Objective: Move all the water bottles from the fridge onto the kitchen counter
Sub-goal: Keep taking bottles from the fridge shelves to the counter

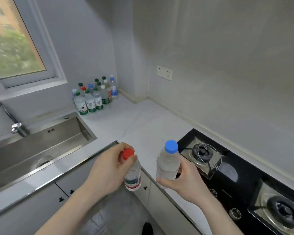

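Note:
My left hand (107, 168) grips a small clear bottle with a red cap (132, 177) by its neck, just in front of the counter's front edge. My right hand (183, 180) holds a larger clear bottle with a blue cap (168, 161) around its lower body, upright, over the counter beside the stove. Several water bottles (95, 97) with green, blue, red and white caps stand grouped in the far corner of the pale counter (139, 126). The fridge is out of view.
A steel sink (41, 150) with a tap (17, 128) lies to the left. A black gas stove (227, 167) with two burners fills the right. A wall socket (164, 72) and a window (12, 41) are on the walls. Cabinet doors sit below the counter.

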{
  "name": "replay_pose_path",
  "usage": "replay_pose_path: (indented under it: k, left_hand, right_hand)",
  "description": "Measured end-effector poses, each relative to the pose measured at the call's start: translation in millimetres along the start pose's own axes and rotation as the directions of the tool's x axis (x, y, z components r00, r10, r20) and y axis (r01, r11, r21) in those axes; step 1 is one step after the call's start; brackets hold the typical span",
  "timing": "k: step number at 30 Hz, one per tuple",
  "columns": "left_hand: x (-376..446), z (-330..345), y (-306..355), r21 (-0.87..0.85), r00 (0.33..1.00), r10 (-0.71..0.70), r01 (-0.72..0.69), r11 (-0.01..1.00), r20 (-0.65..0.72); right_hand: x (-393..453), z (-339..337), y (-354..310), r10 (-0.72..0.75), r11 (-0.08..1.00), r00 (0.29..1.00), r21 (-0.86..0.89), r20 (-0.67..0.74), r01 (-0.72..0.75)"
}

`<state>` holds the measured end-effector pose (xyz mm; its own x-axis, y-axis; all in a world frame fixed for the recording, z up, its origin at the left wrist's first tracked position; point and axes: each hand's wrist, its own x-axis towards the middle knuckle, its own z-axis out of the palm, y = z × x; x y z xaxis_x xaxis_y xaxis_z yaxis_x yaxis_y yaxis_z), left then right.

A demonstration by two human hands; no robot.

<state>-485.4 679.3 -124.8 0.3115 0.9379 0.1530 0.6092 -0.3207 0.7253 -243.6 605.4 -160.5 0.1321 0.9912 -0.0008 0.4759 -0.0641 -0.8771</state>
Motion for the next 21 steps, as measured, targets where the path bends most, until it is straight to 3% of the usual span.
replay_pose_path:
  k: [9, 21]
  left_hand:
    - [93.2, -20.6, -25.4, 0.068, 0.99, -0.086, 0.094, 0.993, -0.113]
    - [209.6, -30.1, -37.4, 0.18, 0.975, -0.142, 0.173, 0.968, -0.171]
  right_hand:
    - [133.3, 6.7, -7.4, -0.085, 0.996, 0.986, 0.046, 0.141, 0.079]
    - [273.5, -2.2, 9.7, -0.114, 0.993, 0.973, 0.039, 0.2, 0.108]
